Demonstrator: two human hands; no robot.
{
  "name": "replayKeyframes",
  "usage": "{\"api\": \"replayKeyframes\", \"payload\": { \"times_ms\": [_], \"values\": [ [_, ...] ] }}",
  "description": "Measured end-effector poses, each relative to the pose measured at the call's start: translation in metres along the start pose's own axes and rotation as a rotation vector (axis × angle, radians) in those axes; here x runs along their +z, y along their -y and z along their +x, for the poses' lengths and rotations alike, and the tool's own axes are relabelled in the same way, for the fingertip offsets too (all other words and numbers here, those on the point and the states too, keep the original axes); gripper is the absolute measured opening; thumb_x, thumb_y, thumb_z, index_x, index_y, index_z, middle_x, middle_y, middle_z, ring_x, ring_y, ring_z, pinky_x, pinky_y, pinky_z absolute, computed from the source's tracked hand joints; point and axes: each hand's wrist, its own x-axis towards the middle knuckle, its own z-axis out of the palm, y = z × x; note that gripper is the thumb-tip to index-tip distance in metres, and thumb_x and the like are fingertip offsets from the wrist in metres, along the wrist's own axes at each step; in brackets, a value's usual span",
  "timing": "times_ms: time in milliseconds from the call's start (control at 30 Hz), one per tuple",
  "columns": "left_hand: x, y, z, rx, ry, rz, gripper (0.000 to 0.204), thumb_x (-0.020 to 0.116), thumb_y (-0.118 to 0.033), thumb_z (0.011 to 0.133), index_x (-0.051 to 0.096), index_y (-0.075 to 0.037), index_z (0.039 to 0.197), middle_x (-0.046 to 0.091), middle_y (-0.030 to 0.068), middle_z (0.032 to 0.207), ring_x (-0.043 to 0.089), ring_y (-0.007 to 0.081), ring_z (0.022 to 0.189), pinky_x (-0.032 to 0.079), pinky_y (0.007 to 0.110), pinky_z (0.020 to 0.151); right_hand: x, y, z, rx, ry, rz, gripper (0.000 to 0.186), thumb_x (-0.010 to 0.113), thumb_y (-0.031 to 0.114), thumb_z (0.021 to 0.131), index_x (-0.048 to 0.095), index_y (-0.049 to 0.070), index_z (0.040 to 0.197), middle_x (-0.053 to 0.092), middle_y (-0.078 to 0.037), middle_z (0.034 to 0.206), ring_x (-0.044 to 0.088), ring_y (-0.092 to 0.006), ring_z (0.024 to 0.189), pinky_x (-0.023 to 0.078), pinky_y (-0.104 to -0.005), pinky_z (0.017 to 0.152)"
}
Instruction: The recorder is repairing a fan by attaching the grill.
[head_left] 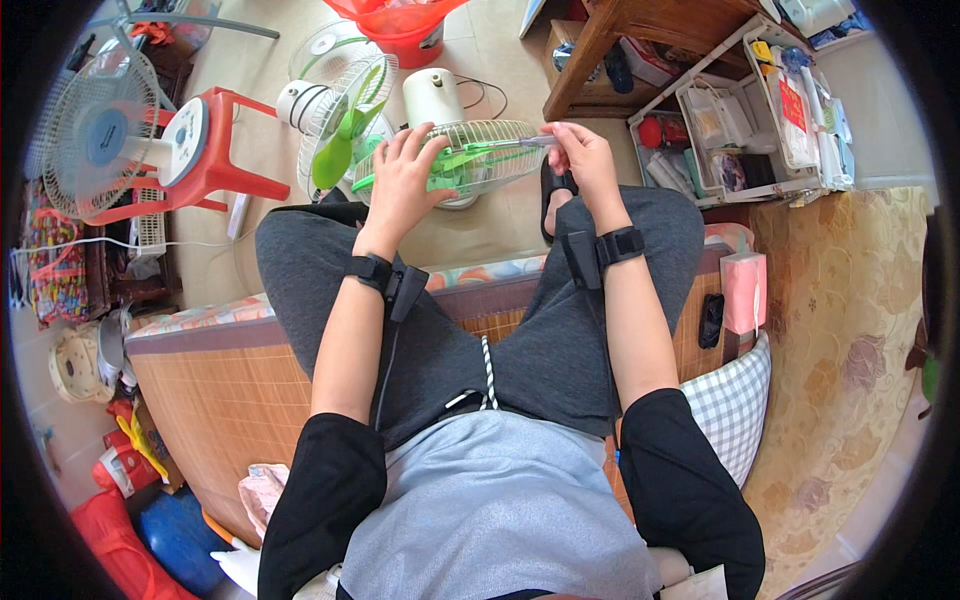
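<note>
One spread left hand (405, 178) apparently steadies the green-rimmed fan guard (505, 172) at twelve o'clock; the right hand (587, 163) pinches a slim tool (537, 141), seemingly for fine control.

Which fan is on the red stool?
The far-left, blue-hubbed fan: its white base rests on the red stool. The green-bladed fan is off the stool, nearer the left hand.
</note>
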Motion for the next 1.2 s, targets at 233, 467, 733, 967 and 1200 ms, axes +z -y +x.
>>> {"api": "replayKeyframes", "payload": {
  "times_ms": [233, 467, 733, 967, 1200],
  "values": [
    [0.001, -0.001, 0.0, -0.012, 0.018, 0.012, 0.069, 0.08, -0.024, 0.055, 0.05, -0.014, 0.116, 0.044, 0.0061, 0.13, 0.039, 0.0292, 0.12, 0.03, 0.045, 0.099, -0.006, 0.012, -0.002, -0.021, 0.055, 0.088, 0.024, 0.046, 0.021, 0.094, 0.058, 0.001, 0.101, 0.053, 0.0, 0.066, 0.044, -0.0064, 0.051, 0.037, -0.018, 0.05],
    [0.001, -0.001, 0.0, 0.0, -0.011, 0.011, 0.07, 0.081, -0.024, 0.054, 0.051, -0.015, 0.116, 0.045, 0.0071, 0.128, 0.041, 0.0288, 0.119, 0.031, 0.047, 0.097, -0.013, 0.012, -0.005, 0.032, 0.197, 0.247, 0.028, 0.035, 0.021, 0.097, 0.053, 0.0, 0.106, 0.055, -0.002, 0.075, 0.048, -0.0092, 0.062, 0.041, -0.0216, 0.059],
    [0.0, -0.002, 0.001, -0.006, -0.004, 0.005, 0.07, 0.081, -0.023, 0.054, 0.05, -0.014, 0.116, 0.045, 0.007, 0.127, 0.04, 0.0286, 0.119, 0.031, 0.048, 0.097, -0.016, -0.001, 0.002, 0.101, 0.145, 0.201, 0.028, 0.034, 0.021, 0.098, 0.053, 0.0, 0.103, 0.055, -0.003, 0.073, 0.049, -0.0094, 0.062, 0.042, -0.0218, 0.059],
    [0.0, -0.003, 0.001, -0.007, -0.005, 0.005, 0.069, 0.082, -0.023, 0.054, 0.051, -0.015, 0.115, 0.045, 0.0066, 0.127, 0.041, 0.0285, 0.119, 0.031, 0.048, 0.097, -0.019, -0.004, 0.004, 0.113, 0.146, 0.187, 0.028, 0.034, 0.021, 0.098, 0.053, 0.001, 0.102, 0.055, -0.002, 0.073, 0.049, -0.0088, 0.062, 0.042, -0.0219, 0.059],
    [0.001, -0.002, 0.001, -0.004, -0.017, 0.008, 0.069, 0.082, -0.024, 0.053, 0.051, -0.015, 0.115, 0.045, 0.0066, 0.127, 0.041, 0.0283, 0.118, 0.032, 0.047, 0.096, -0.017, -0.004, 0.004, 0.129, 0.13, 0.207, 0.028, 0.034, 0.021, 0.098, 0.053, 0.001, 0.102, 0.055, -0.002, 0.073, 0.049, -0.0083, 0.061, 0.042, -0.022, 0.058]
  ]
}}
